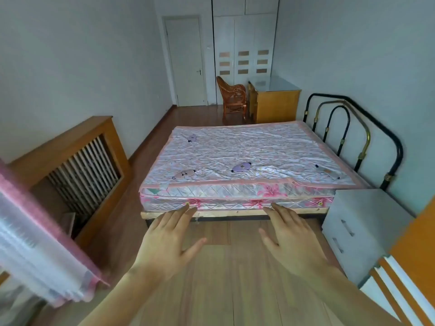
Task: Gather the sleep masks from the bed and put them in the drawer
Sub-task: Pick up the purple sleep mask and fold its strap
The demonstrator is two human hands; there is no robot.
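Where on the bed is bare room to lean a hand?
The bed's far middle and right is bare, beyond the purple mask. The near edge is crowded: pink mask, purple mask, grey mask. Another mask sits far left.

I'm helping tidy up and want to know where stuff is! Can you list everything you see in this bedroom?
soft fabric sleep masks: 4, purple, pinkish and grey, spread on bed
pink floral quilted bed: 1, centre
black and brass metal headboard: 1, right
grey two-drawer nightstand: 1, right of bed, drawers closed
brown wicker chair: 1, far end
yellow wooden desk: 1, beside chair
white door: 1, far wall
left hand: open, empty
right hand: open, empty
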